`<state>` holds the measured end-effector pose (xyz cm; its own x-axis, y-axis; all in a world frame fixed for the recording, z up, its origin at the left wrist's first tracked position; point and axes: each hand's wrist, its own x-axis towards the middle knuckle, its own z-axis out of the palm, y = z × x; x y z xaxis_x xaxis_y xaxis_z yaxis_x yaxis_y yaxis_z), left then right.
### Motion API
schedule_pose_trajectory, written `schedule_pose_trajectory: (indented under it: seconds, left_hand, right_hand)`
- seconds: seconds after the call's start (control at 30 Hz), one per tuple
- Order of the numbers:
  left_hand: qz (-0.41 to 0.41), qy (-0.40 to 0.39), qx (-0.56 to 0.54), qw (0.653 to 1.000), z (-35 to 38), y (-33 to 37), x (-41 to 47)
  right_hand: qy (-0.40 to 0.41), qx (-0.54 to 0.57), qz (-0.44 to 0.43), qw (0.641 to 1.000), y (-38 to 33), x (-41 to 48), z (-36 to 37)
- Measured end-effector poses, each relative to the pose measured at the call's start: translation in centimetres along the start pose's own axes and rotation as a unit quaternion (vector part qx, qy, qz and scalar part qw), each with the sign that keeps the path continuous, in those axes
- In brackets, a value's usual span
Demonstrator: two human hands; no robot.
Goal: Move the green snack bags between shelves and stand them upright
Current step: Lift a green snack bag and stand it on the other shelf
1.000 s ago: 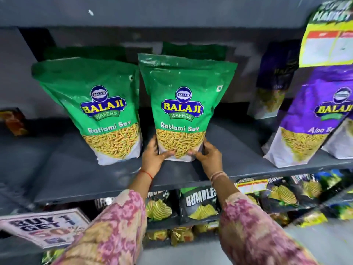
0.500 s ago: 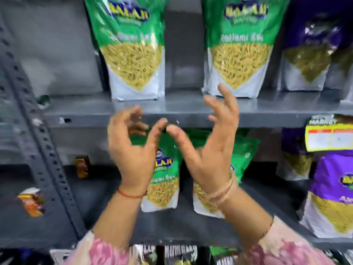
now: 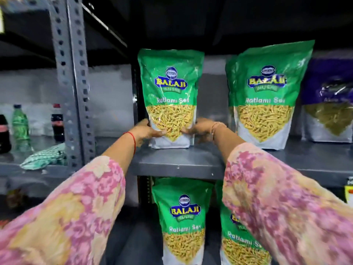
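Grey slotted-angle steel rack in a shop, dim, grey wall behind. Nearest the camera: two pink-and-yellow floral sleeves [image 3: 72, 213] reaching forward and up.

Lower shelf, below the arms: two green Balaji Ratlami Sev bags standing upright, lower left bag [image 3: 182, 220] in full view, lower right bag [image 3: 238, 241] partly hidden by the right sleeve.

Upper shelf [image 3: 177, 165], grey metal, front edge bare. On it stands the held green bag [image 3: 171, 96], upright, base flat on the shelf, near the rack's inner post. Left hand [image 3: 148, 131] grips its lower left side, thumb on the front over the clear window; red thread on that wrist. Right hand [image 3: 200, 129] grips the lower right side, fingers wrapped round the edge; bangles on that wrist. Both hands closed on the bag, low down.

Just right of it, apart, a second upper green bag [image 3: 267, 94], upright, leaning slightly; looks like another one tucked behind it. Further right, a purple Balaji bag [image 3: 328, 104], upright, partly cut off by the frame.

Left bay, past the perforated upright post [image 3: 72, 83]: a green-and-white checked packet [image 3: 44, 157] lying flat, a green plastic bottle [image 3: 20, 125] and two dark cola bottles [image 3: 57, 123] standing further back. Blurred there.
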<state>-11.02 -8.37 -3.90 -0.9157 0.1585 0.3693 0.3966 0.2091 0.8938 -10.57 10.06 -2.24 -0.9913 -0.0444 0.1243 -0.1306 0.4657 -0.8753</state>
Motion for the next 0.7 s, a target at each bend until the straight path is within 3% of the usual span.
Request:
schedule_pose_trajectory:
  seconds: [0.13,0.3,0.7]
  left_hand:
    - [-0.003,0.016,-0.04,0.999,-0.3,-0.4,-0.1]
    - [0.029,-0.006,-0.058,0.998,-2.7,0.4,-2.4]
    - [0.013,-0.041,-0.047,0.998,-3.8,0.4,-6.6]
  right_hand:
    - [0.021,0.089,-0.019,0.996,-0.2,-0.3,0.8]
    - [0.075,0.139,-0.128,0.979,-0.4,-3.5,1.7]
    - [0.136,0.141,-0.143,0.97,1.4,-7.4,4.4]
